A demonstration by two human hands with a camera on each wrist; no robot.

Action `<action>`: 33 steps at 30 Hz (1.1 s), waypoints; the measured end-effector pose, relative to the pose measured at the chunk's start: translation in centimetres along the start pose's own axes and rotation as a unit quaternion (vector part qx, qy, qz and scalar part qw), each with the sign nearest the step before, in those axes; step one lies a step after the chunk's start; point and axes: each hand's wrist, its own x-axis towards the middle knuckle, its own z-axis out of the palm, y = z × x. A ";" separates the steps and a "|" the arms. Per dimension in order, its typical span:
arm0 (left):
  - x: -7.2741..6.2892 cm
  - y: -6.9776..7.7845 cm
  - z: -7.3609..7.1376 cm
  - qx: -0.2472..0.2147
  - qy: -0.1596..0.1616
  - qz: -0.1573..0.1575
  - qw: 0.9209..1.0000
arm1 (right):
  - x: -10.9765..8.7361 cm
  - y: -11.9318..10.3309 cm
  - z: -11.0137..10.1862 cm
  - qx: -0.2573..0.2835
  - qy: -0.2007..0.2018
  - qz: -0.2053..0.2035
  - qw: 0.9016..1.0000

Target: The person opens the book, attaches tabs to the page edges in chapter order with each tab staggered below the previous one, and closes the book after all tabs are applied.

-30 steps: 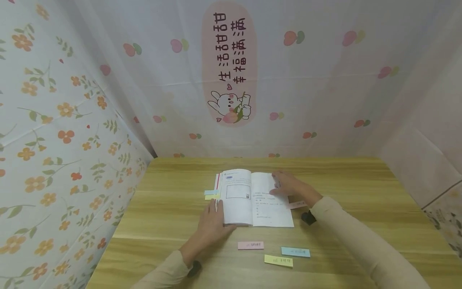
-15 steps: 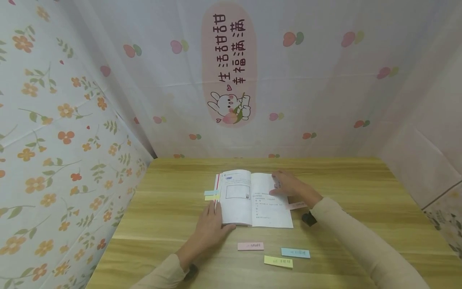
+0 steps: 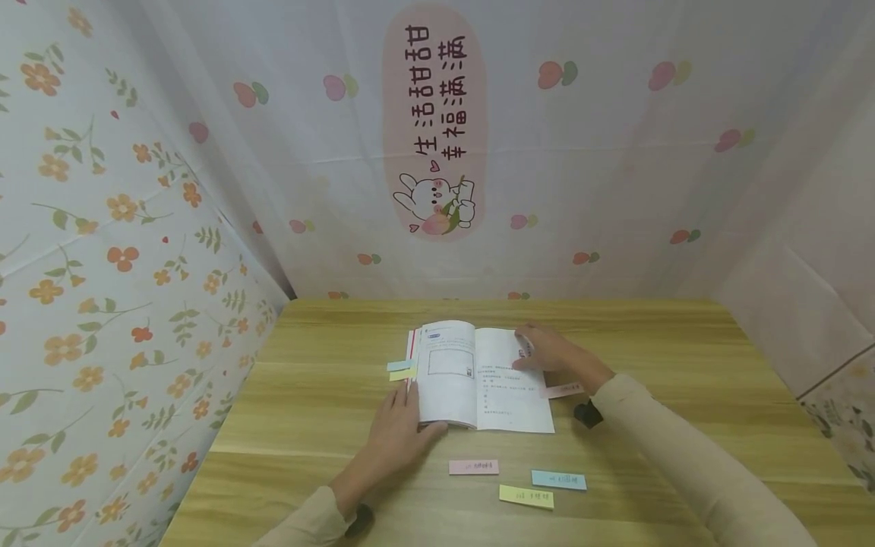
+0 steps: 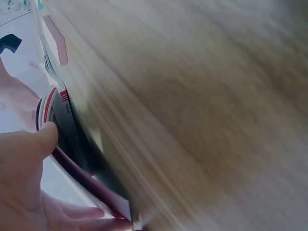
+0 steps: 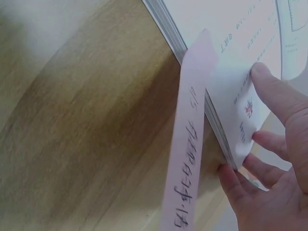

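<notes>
An open book [image 3: 447, 395] with printed pages lies on the wooden table. My left hand [image 3: 395, 427] holds its lower left corner, thumb at the bottom edge and fingers along the left side. In the left wrist view, the thumb [image 4: 45, 137] presses the slightly raised page edges. My right hand [image 3: 550, 353] grips the upper right corner, its thumb [image 5: 274, 89] flat on the page and the other fingertips at the top edge. A pink handwritten sticky tab [image 5: 185, 144] sticks out from the right page. Blue [image 3: 400, 365] and yellow [image 3: 402, 374] tabs project at the left.
Nearer me on the table [image 3: 301, 425] lie three loose handwritten strips: pink [image 3: 474, 467], blue [image 3: 559, 479] and yellow [image 3: 526, 497]. Patterned cloth [image 3: 581, 152] hangs behind the table, and flowered cloth [image 3: 123, 304] hangs at the left.
My left hand has shifted slightly left and down, and the left page's outer edge has moved a little left. The right hand keeps its place on the book.
</notes>
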 end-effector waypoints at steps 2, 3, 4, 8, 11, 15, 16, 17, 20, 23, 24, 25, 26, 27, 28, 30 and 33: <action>0.0 0.0 0.0 -0.009 0.003 -0.003 1.000 | -0.1 -0.1 -0.2 0.008 -0.007 0.002 1.000; 0.0 0.0 0.0 -0.016 0.005 -0.004 1.000 | -0.2 -0.1 -0.3 0.015 -0.010 0.004 1.000; 0.0 -0.1 0.1 -0.027 0.009 -0.004 1.000 | -0.3 -0.1 -0.5 0.022 -0.012 0.003 1.000; 0.2 -0.2 0.1 -0.086 0.033 0.002 0.996 | -0.5 -0.1 -0.9 0.044 -0.012 -0.004 0.999; 0.4 -0.2 -0.1 -0.129 0.048 0.009 0.990 | -0.6 0.1 -1.1 0.048 -0.013 -0.005 0.999; 0.5 -0.4 -0.5 -0.141 0.067 0.031 0.987 | -0.4 0.4 -1.1 0.050 -0.017 -0.006 0.999; 0.5 -0.4 -0.6 -0.137 0.075 0.041 0.987 | -0.4 0.5 -1.1 0.052 -0.017 -0.008 0.998; 0.6 -0.5 -0.7 -0.133 0.082 0.051 0.986 | -0.3 0.6 -1.1 0.051 -0.017 -0.009 0.998; 0.7 -0.3 -1.2 -0.126 0.103 0.077 0.984 | -0.4 0.8 -1.1 0.049 -0.015 -0.010 0.999; 0.9 0.0 -1.5 -0.118 0.122 0.091 0.981 | -0.6 0.8 -1.1 0.052 -0.013 -0.009 0.999; 0.9 0.2 -1.6 -0.116 0.125 0.092 0.981 | -0.7 0.7 -1.2 0.055 -0.013 -0.010 0.998; 0.9 0.5 -1.7 -0.112 0.130 0.096 0.980 | -0.7 0.6 -1.2 0.058 -0.013 -0.011 0.998; 0.9 0.7 -1.8 -0.107 0.136 0.100 0.980 | -0.8 0.6 -1.2 0.062 -0.011 -0.015 0.998; 1.0 1.0 -2.0 -0.108 0.142 0.105 0.978 | -0.8 0.7 -1.3 0.066 -0.010 -0.021 0.998; 1.1 1.4 -2.1 -0.107 0.146 0.111 0.977 | -0.8 0.7 -1.4 0.068 -0.009 -0.025 0.997; 1.2 2.1 -2.5 -0.107 0.153 0.122 0.975 | -0.8 0.9 -1.5 0.078 -0.008 -0.030 0.996; 1.7 3.3 -2.7 -0.106 0.157 0.142 0.972 | -0.8 1.4 -1.8 0.089 -0.008 -0.037 0.995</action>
